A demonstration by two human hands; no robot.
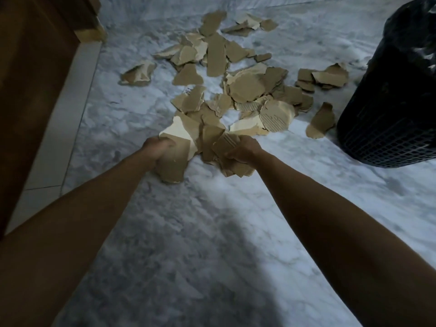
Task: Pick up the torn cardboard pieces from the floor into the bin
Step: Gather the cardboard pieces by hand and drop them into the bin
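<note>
Several torn brown cardboard pieces [245,87] lie scattered over the white marble floor [188,232], from the middle to the far end. My left hand [155,149] is closed on a large pale-and-brown cardboard piece [175,159] at the pile's near edge. My right hand [243,149] grips a bunch of smaller cardboard pieces [232,167] just beside it. A black mesh bin [391,102] lined with a black bag stands at the right, with loose pieces close to its base.
A dark wooden door or cabinet [35,79] with a white baseboard [70,109] runs along the left. One stray piece [138,73] lies apart at the left of the pile, another [322,121] near the bin.
</note>
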